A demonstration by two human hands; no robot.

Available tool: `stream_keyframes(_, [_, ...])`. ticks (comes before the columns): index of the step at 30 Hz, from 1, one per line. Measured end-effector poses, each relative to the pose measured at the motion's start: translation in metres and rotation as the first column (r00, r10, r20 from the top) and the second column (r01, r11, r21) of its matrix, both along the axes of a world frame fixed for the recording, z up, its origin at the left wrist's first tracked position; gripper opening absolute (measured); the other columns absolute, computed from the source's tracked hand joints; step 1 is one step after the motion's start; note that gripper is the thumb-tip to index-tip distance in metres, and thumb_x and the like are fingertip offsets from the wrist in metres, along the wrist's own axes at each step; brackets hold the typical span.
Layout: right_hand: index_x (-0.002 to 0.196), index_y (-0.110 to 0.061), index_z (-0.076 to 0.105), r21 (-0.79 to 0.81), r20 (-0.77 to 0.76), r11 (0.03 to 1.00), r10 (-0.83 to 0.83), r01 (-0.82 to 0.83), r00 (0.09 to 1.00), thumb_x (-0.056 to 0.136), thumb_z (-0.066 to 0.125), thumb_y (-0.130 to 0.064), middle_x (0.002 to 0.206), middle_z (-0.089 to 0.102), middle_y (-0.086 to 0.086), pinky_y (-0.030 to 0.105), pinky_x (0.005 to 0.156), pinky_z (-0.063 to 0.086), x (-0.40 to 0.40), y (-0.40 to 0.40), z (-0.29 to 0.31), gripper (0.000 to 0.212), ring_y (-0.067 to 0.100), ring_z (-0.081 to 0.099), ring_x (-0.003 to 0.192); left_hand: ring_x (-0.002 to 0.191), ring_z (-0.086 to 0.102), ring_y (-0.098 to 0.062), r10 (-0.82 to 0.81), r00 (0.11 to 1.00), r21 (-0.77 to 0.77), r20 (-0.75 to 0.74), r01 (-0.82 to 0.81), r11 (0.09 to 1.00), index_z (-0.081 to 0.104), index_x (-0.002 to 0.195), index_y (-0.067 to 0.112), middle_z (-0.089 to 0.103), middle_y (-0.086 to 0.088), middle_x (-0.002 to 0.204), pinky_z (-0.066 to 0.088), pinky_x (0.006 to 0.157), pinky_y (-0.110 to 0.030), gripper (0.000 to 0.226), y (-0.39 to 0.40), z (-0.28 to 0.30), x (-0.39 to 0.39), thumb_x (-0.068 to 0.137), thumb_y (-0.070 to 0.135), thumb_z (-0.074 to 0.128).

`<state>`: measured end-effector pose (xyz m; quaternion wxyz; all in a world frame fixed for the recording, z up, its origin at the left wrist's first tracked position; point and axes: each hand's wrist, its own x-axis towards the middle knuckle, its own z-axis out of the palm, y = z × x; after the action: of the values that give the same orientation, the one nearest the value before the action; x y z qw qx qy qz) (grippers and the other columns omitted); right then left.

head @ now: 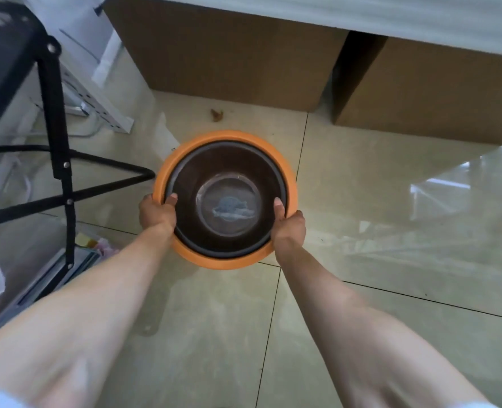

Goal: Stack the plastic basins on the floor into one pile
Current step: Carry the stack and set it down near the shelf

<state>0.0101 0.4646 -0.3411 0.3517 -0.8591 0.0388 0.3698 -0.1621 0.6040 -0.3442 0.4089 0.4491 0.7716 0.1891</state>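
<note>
An orange plastic basin (285, 160) is in the middle of the view over the tiled floor. A dark brown translucent basin (226, 172) is nested inside it, with a pale printed mark on its bottom. My left hand (157, 212) grips the left rim, thumb over the dark basin's edge. On the opposite rim my right hand (288, 228) holds the same way. I cannot tell whether the pile rests on the floor or hangs just above it.
Two cardboard boxes (229, 54) (426, 89) stand behind the basins under a pale cloth edge. A black metal chair frame (58, 136) is at the left, with a white power strip (96, 104) behind it. Beige floor tiles (391, 231) spread to the right.
</note>
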Motion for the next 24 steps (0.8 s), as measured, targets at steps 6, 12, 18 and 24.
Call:
stream_keyframes(6, [0.107, -0.009, 0.05, 0.021, 0.002, 1.0, 0.0, 0.0, 1.0, 0.093, 0.044, -0.056, 0.089, 0.059, 0.003, 0.038, 0.078, 0.05, 0.004, 0.014, -0.003, 0.049, 0.027, 0.06, 0.084, 0.109, 0.065, -0.034, -0.045, 0.999, 0.002, -0.003, 0.045, 0.999, 0.061, 0.115, 0.009, 0.07, -0.013, 0.117, 0.05, 0.1, -0.045, 0.039, 0.02, -0.01, 0.005, 0.086, 0.034, 0.064])
stream_keyframes(12, [0.112, -0.009, 0.05, 0.024, -0.032, 0.999, -0.042, 0.042, 0.999, 0.093, 0.046, -0.054, 0.092, 0.061, 0.004, 0.04, 0.081, 0.051, 0.003, 0.018, -0.004, 0.049, 0.029, 0.064, 0.09, 0.118, 0.06, -0.037, -0.075, 0.995, 0.002, -0.059, 0.075, 0.997, 0.053, 0.125, 0.007, 0.064, -0.015, 0.126, 0.046, 0.104, -0.044, 0.042, 0.022, -0.01, 0.012, 0.091, 0.031, 0.059])
stream_keyframes(18, [0.118, -0.008, 0.046, -0.023, -0.083, 0.999, -0.031, 0.029, 0.996, 0.093, 0.052, -0.048, 0.102, 0.061, 0.009, 0.04, 0.084, 0.051, 0.01, 0.022, 0.005, 0.049, 0.033, 0.064, 0.103, 0.139, 0.035, -0.039, -0.223, 0.905, -0.049, -0.363, 0.221, 0.974, 0.033, 0.141, -0.004, 0.037, -0.024, 0.148, 0.031, 0.114, -0.044, 0.067, 0.025, 0.004, 0.025, 0.089, 0.028, 0.062])
stream_keyframes(24, [0.131, -0.005, 0.04, -0.187, 0.065, 0.972, 0.157, -0.142, 0.986, 0.085, 0.06, -0.054, 0.135, 0.048, 0.015, 0.047, 0.103, 0.043, 0.02, 0.021, 0.022, 0.069, 0.035, 0.048, 0.126, 0.142, 0.031, -0.036, -0.503, 0.678, 0.116, -0.536, 0.649, 0.752, 0.031, 0.146, 0.002, 0.032, -0.019, 0.154, 0.023, 0.12, -0.041, 0.067, -0.01, 0.023, 0.046, 0.088, 0.02, 0.058])
